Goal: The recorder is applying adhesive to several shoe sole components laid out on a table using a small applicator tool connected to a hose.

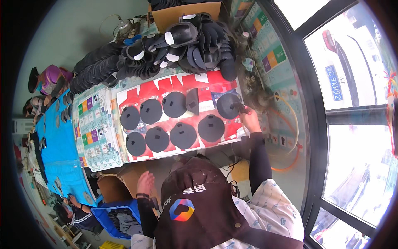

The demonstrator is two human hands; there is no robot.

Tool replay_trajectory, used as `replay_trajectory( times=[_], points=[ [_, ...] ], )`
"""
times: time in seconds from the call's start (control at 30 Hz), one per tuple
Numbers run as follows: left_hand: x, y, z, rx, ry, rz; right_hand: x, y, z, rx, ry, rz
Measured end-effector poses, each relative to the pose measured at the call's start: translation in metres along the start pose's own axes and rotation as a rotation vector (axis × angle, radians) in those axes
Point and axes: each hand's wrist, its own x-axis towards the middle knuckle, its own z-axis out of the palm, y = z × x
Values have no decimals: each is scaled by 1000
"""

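Round dark-grey discs, each with a small black square patch, lie in two rows on the red-and-white printed sheet. One dark piece in the far row looks narrower, with a straight side. At the right end of that row, my right hand reaches over the edge of a disc. Its fingers are closed at a small dark thing over the disc, too unclear to name. My left hand is off the table's near edge, fingers stretched out, holding nothing.
Stacked black curved pieces crowd the table's back, before a cardboard box. Orange tubing hangs by the right wall. A blue crate stands lower left. Another person is at a blue-covered table.
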Motion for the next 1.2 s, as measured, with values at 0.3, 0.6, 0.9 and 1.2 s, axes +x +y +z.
replay_trajectory(
  times=[0.3, 0.6, 0.9, 1.2],
  points=[
    [170, 109, 229, 340, -213, 333, -2, -21, -7, -193, -5, -122],
    [233, 142, 400, 1178, -96, 784, -22, -1, -16, -203, -89, 55],
    [226, 172, 431, 1580, -39, 978, -24, -5, -22, -335, 123, 33],
    [242, 168, 457, 1389, 3, 1292, -7, 3, 5, 77, -13, 106]
  ],
)
